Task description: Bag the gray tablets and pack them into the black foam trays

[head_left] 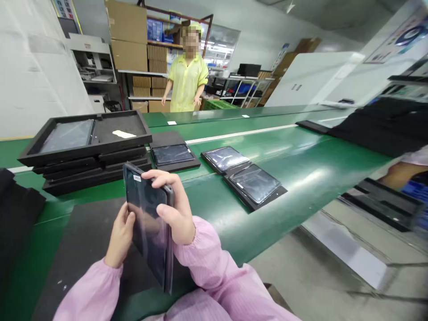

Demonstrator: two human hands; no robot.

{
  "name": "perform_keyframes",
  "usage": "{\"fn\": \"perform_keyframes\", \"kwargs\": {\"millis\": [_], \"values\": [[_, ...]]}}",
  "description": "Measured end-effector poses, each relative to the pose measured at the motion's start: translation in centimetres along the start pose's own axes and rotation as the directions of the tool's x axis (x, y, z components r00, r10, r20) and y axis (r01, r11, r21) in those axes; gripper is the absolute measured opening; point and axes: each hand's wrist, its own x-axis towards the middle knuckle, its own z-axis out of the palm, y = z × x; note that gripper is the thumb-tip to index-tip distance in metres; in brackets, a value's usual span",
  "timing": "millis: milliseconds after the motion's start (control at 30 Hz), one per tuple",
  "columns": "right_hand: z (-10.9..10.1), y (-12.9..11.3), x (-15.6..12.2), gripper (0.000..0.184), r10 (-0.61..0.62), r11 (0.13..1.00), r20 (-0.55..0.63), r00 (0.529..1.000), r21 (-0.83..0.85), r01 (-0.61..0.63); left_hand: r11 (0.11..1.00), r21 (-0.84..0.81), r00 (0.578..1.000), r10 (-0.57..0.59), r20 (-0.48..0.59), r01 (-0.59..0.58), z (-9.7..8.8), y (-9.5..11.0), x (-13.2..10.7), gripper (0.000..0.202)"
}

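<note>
I hold a dark tablet (147,223) upright, tilted on edge, above a black mat (83,232) on the green bench. My left hand (121,236) grips its left edge from behind, fingers curled round it. My right hand (174,207) wraps over the top right edge, thumb pressed on the glossy screen. A small white label sits near the tablet's top corner. Both sleeves are pink.
A stack of black trays (83,149) stands at the back left, the top one holding a tablet. Three more tablets on black pads (174,156) (224,158) (254,183) lie on the green conveyor (301,156). A person in a yellow coat (187,82) stands beyond it.
</note>
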Motion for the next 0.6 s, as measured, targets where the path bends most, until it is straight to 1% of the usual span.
{"fn": "perform_keyframes", "kwargs": {"millis": [67, 100, 167, 200, 267, 333, 400, 467, 500, 600], "values": [[-0.1, -0.6, -0.5, 0.021, -0.101, 0.995, 0.008, 0.995, -0.015, 0.101, 0.997, 0.048, 0.998, 0.063, 0.006, -0.063, -0.5, 0.9, 2.1, 0.055], [-0.3, -0.7, -0.7, 0.020, -0.141, 0.990, 0.009, 0.990, -0.022, 0.141, 0.993, 0.066, 0.995, 0.097, 0.027, -0.099, -0.8, 1.4, 3.1, 0.056], [-0.6, -0.5, -1.1, 0.025, -0.180, 0.983, 0.011, 0.984, -0.031, 0.181, 0.982, 0.088, 0.984, 0.163, 0.068, -0.169, -1.1, 2.4, 4.7, 0.057], [-0.8, -0.3, -1.3, 0.031, -0.170, 0.985, 0.026, 0.985, -0.032, 0.171, 0.977, 0.085, 0.978, 0.191, 0.079, -0.198, -1.1, 2.9, 5.2, 0.056], [-1.1, -0.1, -1.5, 0.047, -0.098, 0.994, 0.098, 0.990, -0.036, 0.102, 0.971, 0.045, 0.970, 0.233, 0.074, -0.236, -1.0, 3.7, 5.7, 0.051], [-1.3, -0.1, -1.6, 0.061, 0.017, 0.996, 0.185, 0.983, -0.088, -0.001, 0.972, -0.023, 0.971, 0.235, 0.035, -0.234, -0.6, 4.1, 5.7, 0.051], [-1.3, -0.3, -1.6, 0.068, 0.136, 0.979, 0.223, 0.965, -0.179, -0.097, 0.974, -0.080, 0.977, 0.214, -0.001, -0.213, -0.1, 4.2, 5.5, 0.053], [-1.4, -0.3, -1.5, 0.070, 0.230, 0.961, 0.226, 0.947, -0.204, -0.185, 0.975, -0.116, 0.982, 0.187, -0.036, -0.190, 0.5, 4.0, 5.3, 0.054], [-1.5, -0.2, -1.5, 0.070, 0.262, 0.960, 0.236, 0.936, -0.167, -0.227, 0.975, -0.130, 0.983, 0.177, -0.045, -0.182, 0.7, 3.8, 5.2, 0.055], [-1.8, 0.1, -1.2, 0.066, 0.296, 0.944, 0.274, 0.915, 0.059, -0.323, 0.973, -0.153, 0.985, 0.162, -0.067, -0.170, 1.2, 3.5, 5.2, 0.054]]}}
